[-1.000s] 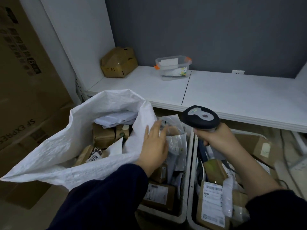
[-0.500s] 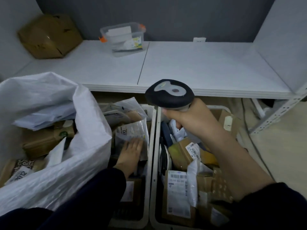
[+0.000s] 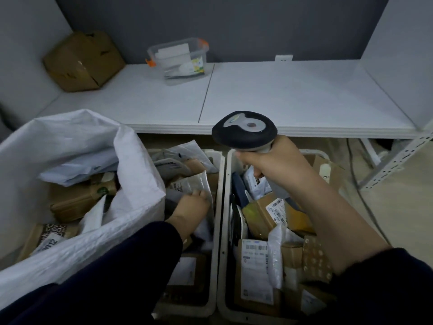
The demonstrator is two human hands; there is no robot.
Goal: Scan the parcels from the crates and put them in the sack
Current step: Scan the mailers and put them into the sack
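We are gripping the barcode scanner [image 3: 244,130] in our right hand [image 3: 269,165] above the right crate [image 3: 224,231], while our left hand [image 3: 192,207] is holding a plastic mailer [image 3: 187,182] in the left crate [image 3: 214,242], beside the open sack [image 3: 70,141].

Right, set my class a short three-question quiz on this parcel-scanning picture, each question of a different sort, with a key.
1. Multiple choice: what does the right hand hold?
A) a roll of tape
B) a barcode scanner
C) a knife

2. True or false: the left hand is inside the sack.

3. Fill the gap: the clear plastic tub stands on the white ____.

Key
1. B.
2. False: the left hand is down in the left crate, beside the sack.
3. Shelf.
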